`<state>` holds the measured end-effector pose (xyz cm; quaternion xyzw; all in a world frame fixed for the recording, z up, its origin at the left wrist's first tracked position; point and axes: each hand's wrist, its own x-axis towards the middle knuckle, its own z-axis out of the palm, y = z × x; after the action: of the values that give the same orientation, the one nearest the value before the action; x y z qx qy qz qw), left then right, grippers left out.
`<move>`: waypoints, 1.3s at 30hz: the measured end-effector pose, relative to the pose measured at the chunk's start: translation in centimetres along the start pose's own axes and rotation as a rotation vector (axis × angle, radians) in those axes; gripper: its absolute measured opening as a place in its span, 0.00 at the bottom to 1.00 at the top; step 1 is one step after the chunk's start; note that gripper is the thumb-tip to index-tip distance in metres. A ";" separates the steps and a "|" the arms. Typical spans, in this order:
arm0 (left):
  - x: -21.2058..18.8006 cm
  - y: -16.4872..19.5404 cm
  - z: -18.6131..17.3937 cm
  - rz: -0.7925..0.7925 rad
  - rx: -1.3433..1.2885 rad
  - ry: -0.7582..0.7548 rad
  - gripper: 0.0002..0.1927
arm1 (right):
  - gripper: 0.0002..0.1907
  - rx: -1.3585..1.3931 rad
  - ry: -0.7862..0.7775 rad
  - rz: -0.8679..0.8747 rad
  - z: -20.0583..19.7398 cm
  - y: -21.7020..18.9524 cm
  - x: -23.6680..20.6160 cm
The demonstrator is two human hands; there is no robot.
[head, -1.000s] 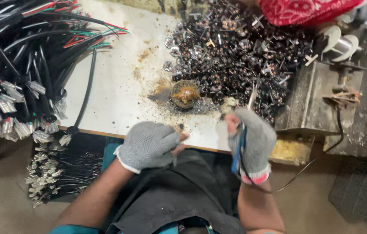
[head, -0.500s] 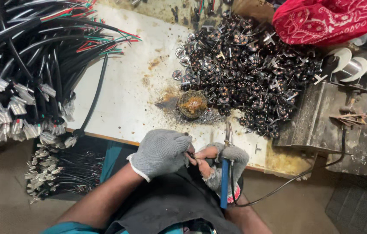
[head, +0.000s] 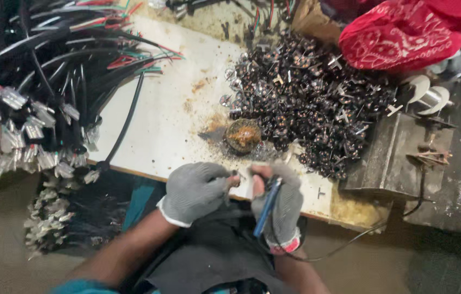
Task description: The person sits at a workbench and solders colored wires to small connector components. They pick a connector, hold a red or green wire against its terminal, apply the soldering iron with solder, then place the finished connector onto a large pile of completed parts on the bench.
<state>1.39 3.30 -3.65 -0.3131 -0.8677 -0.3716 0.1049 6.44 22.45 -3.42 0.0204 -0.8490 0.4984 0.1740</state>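
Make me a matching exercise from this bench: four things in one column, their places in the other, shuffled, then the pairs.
Things:
1. red cloth
2. cable bundle
3. blue-handled tool
4. round tin

Places:
A. in the right hand
B. top right corner
C. on the white board, beside the pile of small metal parts
D. left side of the bench

Pairs: 1-B, 2-D, 3-A, 4-C

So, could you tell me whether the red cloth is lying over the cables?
No, the red cloth lies far from the cables, beyond the metal parts.
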 end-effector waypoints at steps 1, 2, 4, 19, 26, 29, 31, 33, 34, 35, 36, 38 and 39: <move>0.0 0.0 0.4 -0.015 0.082 -0.102 0.05 | 0.21 0.115 0.043 0.041 -0.1 0.2 0.2; 0.0 0.1 0.9 -0.015 0.175 -0.191 0.05 | 0.21 0.062 0.033 0.004 -0.1 0.4 0.4; 0.3 0.0 1.2 0.036 0.093 -0.115 0.11 | 0.22 -0.048 0.031 -0.081 -0.2 0.7 0.8; 2.2 -6.0 -11.4 -0.557 0.817 -0.113 0.13 | 0.15 -0.269 -0.098 0.042 0.1 -1.2 2.3; 1.1 -3.8 -10.5 -0.483 0.435 0.109 0.11 | 0.15 -0.226 -0.056 -0.049 0.0 -0.7 2.2; 0.6 -2.1 -10.0 -0.522 0.215 -0.018 0.11 | 0.13 -0.261 -0.093 0.004 -0.1 -1.0 2.1; 0.3 -1.5 -9.0 -0.459 0.116 -0.032 0.11 | 0.15 -0.275 -0.074 0.031 -0.2 -1.1 2.2; -0.3 -1.1 -7.8 -0.356 0.037 -0.009 0.12 | 0.14 -0.168 -0.131 0.054 -0.9 -1.2 2.2; -0.8 -0.9 -7.2 -0.331 -0.032 -0.059 0.13 | 0.14 -0.111 -0.170 0.080 -1.3 -1.3 2.0; -1.2 -0.8 -6.7 -0.301 -0.102 -0.105 0.13 | 0.14 -0.026 -0.185 0.151 -1.6 -1.6 1.7; -1.6 -0.8 -6.1 -0.262 -0.171 -0.142 0.14 | 0.14 0.057 -0.190 0.211 -2.0 -1.6 1.4; -2.3 -0.9 -5.0 -0.239 -0.208 -0.235 0.15 | 0.15 0.243 -0.196 0.359 -2.3 -1.5 0.8; -2.7 -0.9 -4.5 -0.228 -0.233 -0.284 0.16 | 0.16 0.346 -0.196 0.453 -2.4 -1.4 0.4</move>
<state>2.66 -1.64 -2.11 -0.2723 -0.8548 -0.4307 -0.0981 7.00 23.83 -1.01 -0.0922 -0.7472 0.6575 -0.0303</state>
